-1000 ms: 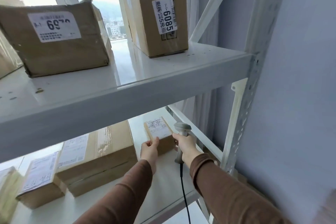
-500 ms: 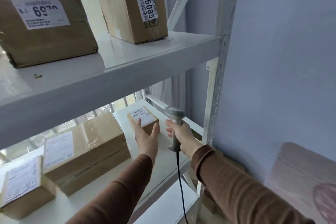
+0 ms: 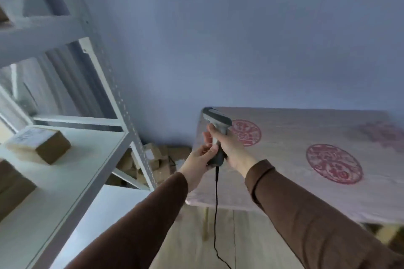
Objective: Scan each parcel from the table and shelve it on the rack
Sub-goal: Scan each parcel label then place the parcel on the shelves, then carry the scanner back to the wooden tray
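A grey corded barcode scanner (image 3: pixel 216 124) stands upright over the table's left end. My right hand (image 3: pixel 231 148) grips its handle. My left hand (image 3: pixel 200 158) has come up against the handle's lower part, and its fingers curl on it. A small brown parcel (image 3: pixel 40 143) with a white label lies alone on the white rack shelf (image 3: pixel 72 181) at the left, apart from both hands. The table (image 3: pixel 306 131) carries a pale cloth with round red prints.
The rack's perforated white upright (image 3: pixel 124 113) stands between the shelf and the table. Several small cardboard boxes (image 3: pixel 157 159) are piled on the floor in the corner behind it. A larger brown box (image 3: pixel 11 188) sits at the shelf's left edge. The scanner's black cable (image 3: pixel 216 214) hangs down to the wooden floor.
The view has swung right from the rack to the table. My left hand has left the small parcel on the shelf and come to the scanner handle. My right hand still holds the scanner.
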Demonstrator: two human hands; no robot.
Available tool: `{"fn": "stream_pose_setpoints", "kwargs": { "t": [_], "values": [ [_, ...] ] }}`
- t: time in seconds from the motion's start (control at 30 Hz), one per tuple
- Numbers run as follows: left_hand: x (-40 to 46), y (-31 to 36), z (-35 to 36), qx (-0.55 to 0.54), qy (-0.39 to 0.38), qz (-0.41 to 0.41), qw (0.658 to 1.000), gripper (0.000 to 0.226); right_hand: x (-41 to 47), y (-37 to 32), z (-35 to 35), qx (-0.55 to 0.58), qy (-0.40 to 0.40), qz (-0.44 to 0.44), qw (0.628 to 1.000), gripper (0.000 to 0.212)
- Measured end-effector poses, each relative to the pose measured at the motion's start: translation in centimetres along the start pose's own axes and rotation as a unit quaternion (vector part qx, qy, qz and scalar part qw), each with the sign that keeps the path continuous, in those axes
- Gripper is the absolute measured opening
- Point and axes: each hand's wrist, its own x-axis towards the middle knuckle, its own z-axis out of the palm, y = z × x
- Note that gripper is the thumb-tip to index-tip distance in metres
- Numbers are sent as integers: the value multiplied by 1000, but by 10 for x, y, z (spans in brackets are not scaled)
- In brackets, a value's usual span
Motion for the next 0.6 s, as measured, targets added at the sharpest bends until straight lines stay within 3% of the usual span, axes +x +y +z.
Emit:
{"fn": "stream_pose_setpoints", "kwargs": {
  "t": [0.13,0.3,0.37,0.47,0.6],
  "values": [
    [16,-28,109,31,-112,-24,993,40,-59,-29,-112,-110,98,-49,988,43],
    [25,-69,260,56,-232,-46,970,37,-133,-49,-258,-93,232,-50,967,47],
    [24,-89,325,66,-260,-48,962,32,-163,-55,-318,-80,273,-52,957,36],
    [22,-122,425,84,-298,-46,950,20,-211,-62,-409,-54,316,-58,946,37],
    [24,-171,549,96,-312,-64,943,28,-270,-64,-526,-40,368,-41,928,22]
  ]
}}
